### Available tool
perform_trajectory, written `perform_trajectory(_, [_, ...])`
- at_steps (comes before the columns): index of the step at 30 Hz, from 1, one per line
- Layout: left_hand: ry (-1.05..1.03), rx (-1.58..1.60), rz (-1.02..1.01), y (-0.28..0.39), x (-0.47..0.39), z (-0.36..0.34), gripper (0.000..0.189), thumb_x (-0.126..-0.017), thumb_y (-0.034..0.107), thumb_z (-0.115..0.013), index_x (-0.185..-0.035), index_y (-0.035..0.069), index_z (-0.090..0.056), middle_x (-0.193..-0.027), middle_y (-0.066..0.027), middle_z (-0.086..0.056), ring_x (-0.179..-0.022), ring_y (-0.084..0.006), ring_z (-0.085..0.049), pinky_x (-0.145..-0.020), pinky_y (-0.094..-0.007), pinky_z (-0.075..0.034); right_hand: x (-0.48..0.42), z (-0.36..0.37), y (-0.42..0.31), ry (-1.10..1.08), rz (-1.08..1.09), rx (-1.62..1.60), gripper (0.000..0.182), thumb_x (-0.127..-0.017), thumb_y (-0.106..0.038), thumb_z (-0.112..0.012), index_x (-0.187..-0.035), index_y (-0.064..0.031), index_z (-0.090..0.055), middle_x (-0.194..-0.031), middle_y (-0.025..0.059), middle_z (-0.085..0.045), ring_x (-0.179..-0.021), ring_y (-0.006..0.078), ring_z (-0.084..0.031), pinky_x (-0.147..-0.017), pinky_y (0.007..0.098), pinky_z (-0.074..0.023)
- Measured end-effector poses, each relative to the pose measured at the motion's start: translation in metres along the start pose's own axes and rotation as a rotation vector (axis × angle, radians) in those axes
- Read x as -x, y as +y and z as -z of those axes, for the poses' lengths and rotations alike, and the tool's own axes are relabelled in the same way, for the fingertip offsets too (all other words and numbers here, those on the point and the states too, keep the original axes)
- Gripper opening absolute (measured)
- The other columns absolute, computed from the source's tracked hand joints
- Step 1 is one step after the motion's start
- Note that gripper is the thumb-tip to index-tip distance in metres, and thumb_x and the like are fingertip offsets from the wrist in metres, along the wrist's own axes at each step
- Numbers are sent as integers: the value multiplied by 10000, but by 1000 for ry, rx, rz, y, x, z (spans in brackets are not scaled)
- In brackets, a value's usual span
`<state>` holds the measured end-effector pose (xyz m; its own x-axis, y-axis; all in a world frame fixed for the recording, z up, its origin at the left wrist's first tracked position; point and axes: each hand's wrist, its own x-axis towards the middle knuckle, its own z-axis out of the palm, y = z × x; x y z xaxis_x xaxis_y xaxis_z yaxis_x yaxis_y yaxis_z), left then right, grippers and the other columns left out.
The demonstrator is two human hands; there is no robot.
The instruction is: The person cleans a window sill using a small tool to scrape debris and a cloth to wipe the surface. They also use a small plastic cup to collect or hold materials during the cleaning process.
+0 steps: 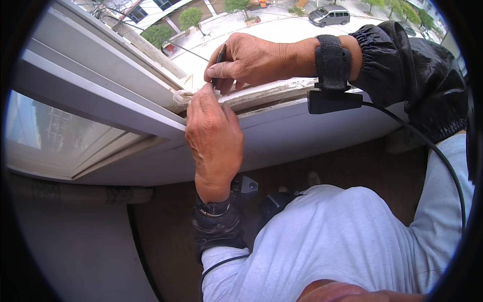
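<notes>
My right hand point(254, 58) reaches over the window opening and grips a dark, slim, pointed tool point(221, 56) that looks like a pen or small blade, its point up and its lower end hidden by the fingers. Just below, my left hand point(215, 137) rests at the frame's inner corner. Its fingertips meet those of the right hand, and what they pinch, if anything, is hidden. Thin translucent plastic film point(182, 96) bunches up beside the left fingers. The worn, dirty lower window track point(269, 94) runs to the right from both hands.
A white window frame point(102, 96) with a glass pane point(56, 130) slants along the left. Outside, far below, lies a street with a grey van point(329, 16). A black cable point(419, 136) runs from a box point(332, 102) at my right wrist.
</notes>
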<state>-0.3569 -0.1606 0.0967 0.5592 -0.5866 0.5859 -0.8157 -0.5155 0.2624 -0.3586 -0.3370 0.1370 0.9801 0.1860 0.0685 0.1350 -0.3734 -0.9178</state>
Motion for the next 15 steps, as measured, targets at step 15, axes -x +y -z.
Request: perform_trajectory(15, [-137,315,-128,55,-11,-34,355,-853,-24,-506,-1202,-85,-516,-960,-273,-615,-906,-428,-607,-825,-454,-476,98,51,14,81,66,330,197,-961,-117,-568,-1062,25,-660,-872,88,-691,-815,127,-648,-788,285,-559])
